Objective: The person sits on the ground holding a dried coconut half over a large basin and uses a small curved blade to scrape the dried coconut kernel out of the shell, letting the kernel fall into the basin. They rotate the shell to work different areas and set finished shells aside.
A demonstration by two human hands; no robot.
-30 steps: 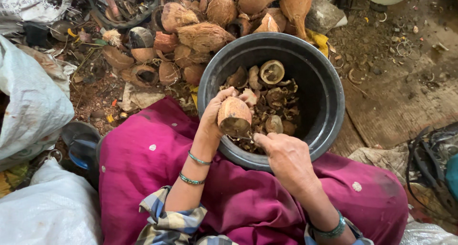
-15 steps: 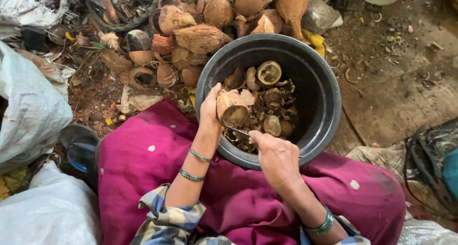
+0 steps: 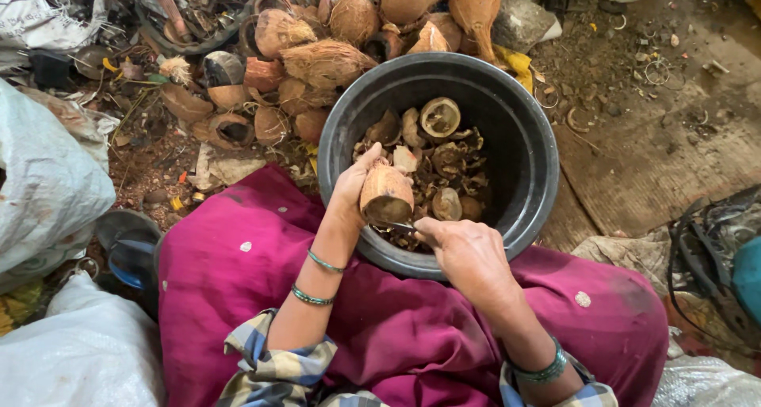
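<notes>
Nearest, the right hand (image 3: 468, 252) is curled closed around a thin metal blade (image 3: 394, 227), palm down, the blade's tip pointing left under the shell. The left hand (image 3: 353, 187), wrist bent and two green bangles (image 3: 319, 278) on the forearm, clamps a brown fibrous coconut half-shell (image 3: 386, 194) between thumb and fingers. The shell's long axis runs up-down, its open end facing down toward the blade, and it is held over the near rim of the round black plastic tub (image 3: 519, 149) of husk pieces. Beyond lies a heap of brown coconuts (image 3: 333, 62); white woven sacks (image 3: 47, 181) sit left.
</notes>
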